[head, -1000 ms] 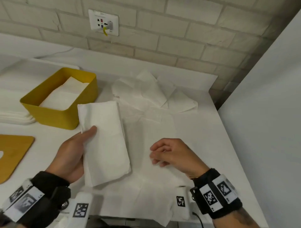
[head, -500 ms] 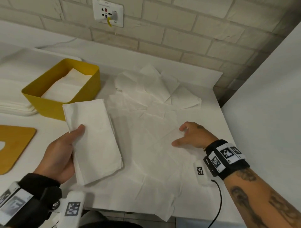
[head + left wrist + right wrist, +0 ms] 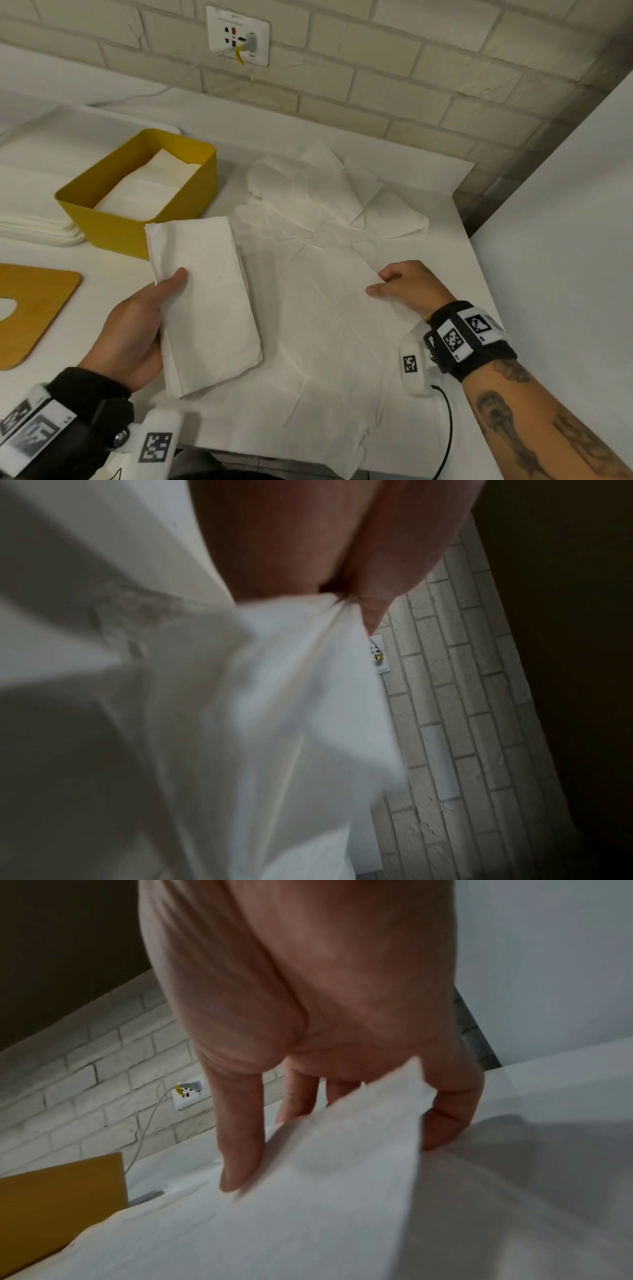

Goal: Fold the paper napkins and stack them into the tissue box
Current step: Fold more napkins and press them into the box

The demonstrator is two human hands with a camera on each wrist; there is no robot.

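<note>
My left hand (image 3: 137, 329) grips a folded white napkin (image 3: 205, 301), thumb on top, held just above the table in front of the yellow tissue box (image 3: 113, 226). In the left wrist view the folded napkin (image 3: 274, 723) hangs blurred under my thumb. The box holds a stack of folded napkins (image 3: 147, 192). My right hand (image 3: 404, 287) pinches the right corner of an unfolded napkin (image 3: 329, 308) lying flat; in the right wrist view that unfolded napkin's corner (image 3: 359, 1137) is lifted between thumb and fingers. More loose napkins (image 3: 318, 192) lie crumpled behind.
A pile of flat white napkins (image 3: 30, 219) sits left of the box. A wooden lid (image 3: 30, 308) with a cutout lies at the left edge. A brick wall with a socket (image 3: 238, 36) runs behind. A white panel (image 3: 565, 222) bounds the right side.
My left hand has carried the folded napkin left, toward the yellow box. My right hand has reached out to the right and taken hold of the flat napkin's corner.
</note>
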